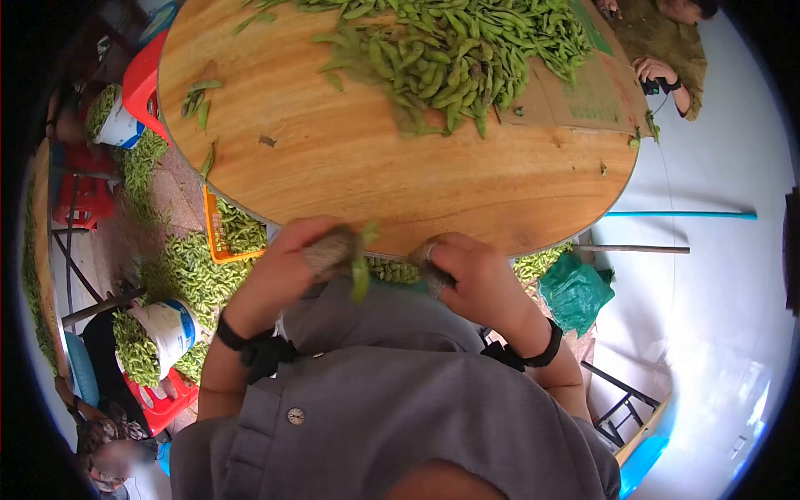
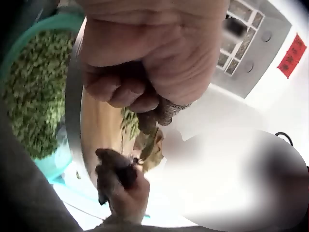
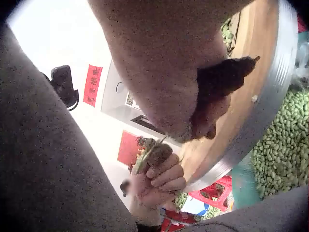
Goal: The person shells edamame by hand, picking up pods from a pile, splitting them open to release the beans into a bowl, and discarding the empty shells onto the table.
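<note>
In the head view, my left hand [image 1: 292, 267] is at the table's near edge, with a green soybean pod [image 1: 360, 275] upright at its fingertips. The left wrist view has a yellowish-green pod [image 2: 153, 151] pinched between thumb and finger. Greyish-brown covering wraps the left fingertips. Beside it, a short way to the right, is my right hand [image 1: 479, 279], its fingers curled round a small dark tool [image 2: 126, 175]; what kind I cannot tell. In the left wrist view its tip points at the pod. A big heap of soybean pods [image 1: 442, 67] lies across the table's far side.
The round wooden table [image 1: 350, 183] has cardboard [image 1: 575, 96] under part of the heap. Below its edge stands a green basin [image 3: 244, 183] of shelled beans [image 3: 285, 145]. Pods cover the floor around an orange crate [image 1: 218, 242] and white bucket [image 1: 171, 329]. Another person's hand [image 1: 654, 71] is opposite.
</note>
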